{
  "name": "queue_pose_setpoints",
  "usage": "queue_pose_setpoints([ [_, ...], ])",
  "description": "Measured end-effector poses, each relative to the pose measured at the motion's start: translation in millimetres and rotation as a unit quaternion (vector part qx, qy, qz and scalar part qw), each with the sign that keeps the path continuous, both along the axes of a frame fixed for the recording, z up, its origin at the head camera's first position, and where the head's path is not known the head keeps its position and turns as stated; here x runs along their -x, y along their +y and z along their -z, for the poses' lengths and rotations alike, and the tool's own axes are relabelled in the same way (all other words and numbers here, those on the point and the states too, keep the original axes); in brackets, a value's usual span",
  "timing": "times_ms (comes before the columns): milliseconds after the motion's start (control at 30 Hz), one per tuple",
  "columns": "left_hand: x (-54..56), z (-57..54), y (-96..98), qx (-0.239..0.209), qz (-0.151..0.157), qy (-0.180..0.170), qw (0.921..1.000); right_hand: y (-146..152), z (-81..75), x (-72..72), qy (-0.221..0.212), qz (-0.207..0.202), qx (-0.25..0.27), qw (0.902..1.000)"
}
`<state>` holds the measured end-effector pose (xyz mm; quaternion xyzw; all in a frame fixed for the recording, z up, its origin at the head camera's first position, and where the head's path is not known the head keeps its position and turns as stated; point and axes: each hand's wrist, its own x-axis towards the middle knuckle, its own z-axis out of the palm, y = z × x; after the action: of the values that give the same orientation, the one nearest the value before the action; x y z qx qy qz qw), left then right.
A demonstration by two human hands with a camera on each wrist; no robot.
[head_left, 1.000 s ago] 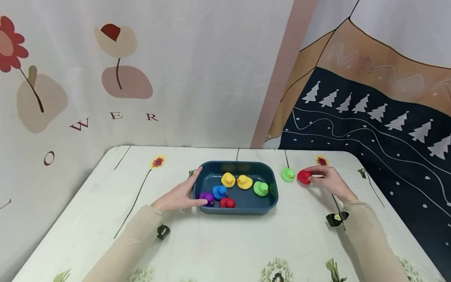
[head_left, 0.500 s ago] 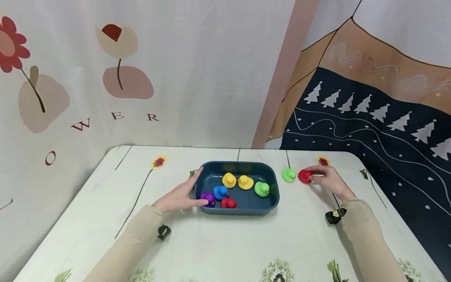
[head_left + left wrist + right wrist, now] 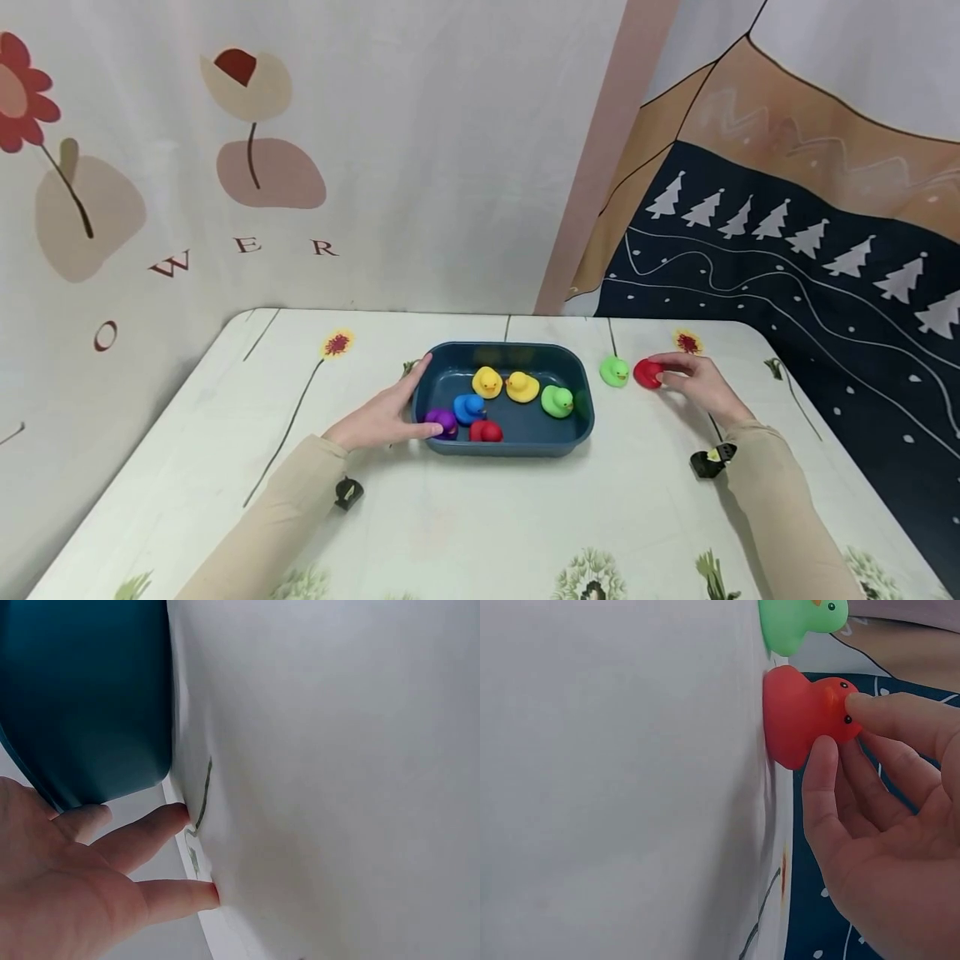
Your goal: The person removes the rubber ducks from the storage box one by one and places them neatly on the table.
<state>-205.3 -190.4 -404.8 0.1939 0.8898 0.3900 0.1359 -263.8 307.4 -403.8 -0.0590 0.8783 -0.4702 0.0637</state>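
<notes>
I see the left hand (image 3: pixel 378 419) spread against the left end of the navy bin (image 3: pixel 495 449), fingers mostly straight, no grip. Inside, near: purple duck (image 3: pixel 442 420), crimson duck (image 3: pixel 487 432); then blue duck (image 3: pixel 469 408), green duck (image 3: pixel 557 402); far, two yellow ducks (image 3: pixel 522 387). Right of it, my right hand (image 3: pixel 701 387) pinches the red duck (image 3: pixel 647 374) on the table (image 3: pixel 480 517), beside a lime duck (image 3: pixel 613 372).

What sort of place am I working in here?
Probably an indoor play or filming corner: printed hangings with flowers and trees behind, a flower-print tablecloth, and colourful toy ducks in and beside a dark blue tub.
</notes>
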Motion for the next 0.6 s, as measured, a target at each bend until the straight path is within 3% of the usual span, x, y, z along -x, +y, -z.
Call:
queue_pose_setpoints([
  [333,-0.7,-0.2,1.6,0.006,-0.006,-0.006,0.9999,2.7,0.4,0.0,-0.004,0.015,0.023,0.9996],
  [600,-0.6,-1.1,1.1,0.006,-0.010,-0.009,0.9999,-1.5,-11.3,-0.5,0.009,0.027,0.004,0.9996],
])
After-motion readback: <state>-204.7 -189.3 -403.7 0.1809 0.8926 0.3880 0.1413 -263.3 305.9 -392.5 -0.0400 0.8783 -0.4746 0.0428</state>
